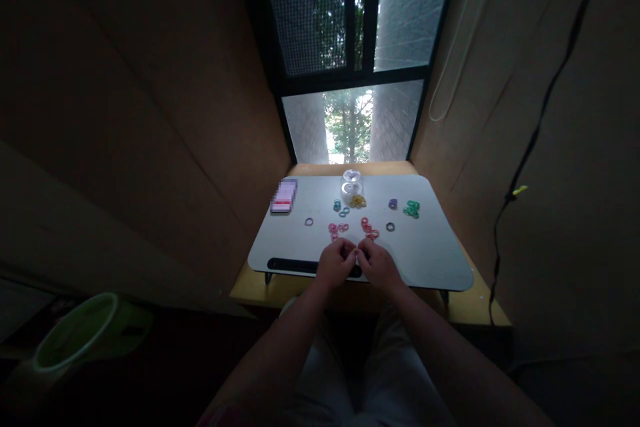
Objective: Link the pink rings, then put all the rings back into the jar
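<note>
My left hand [337, 263] and my right hand [379, 264] meet at the front edge of a white lap table [425, 257]. Fingertips of both are pinched together around something too small to make out. Just beyond them lie pink rings [334, 229] and red rings [368, 227]. Farther back are teal rings [344, 212], yellow rings [358, 201] and a clear round jar [352, 188]. Green rings [412, 209], a purple piece [393, 203] and a dark ring [391, 227] sit to the right. One lilac ring [309, 221] lies on the left.
A phone [284, 196] lies at the table's back left. A black slot [293, 265] runs along the front edge, partly behind my hands. Beyond the table is a window [350, 123]. A green bin [95, 333] stands low left; a dark cord [530, 140] hangs right.
</note>
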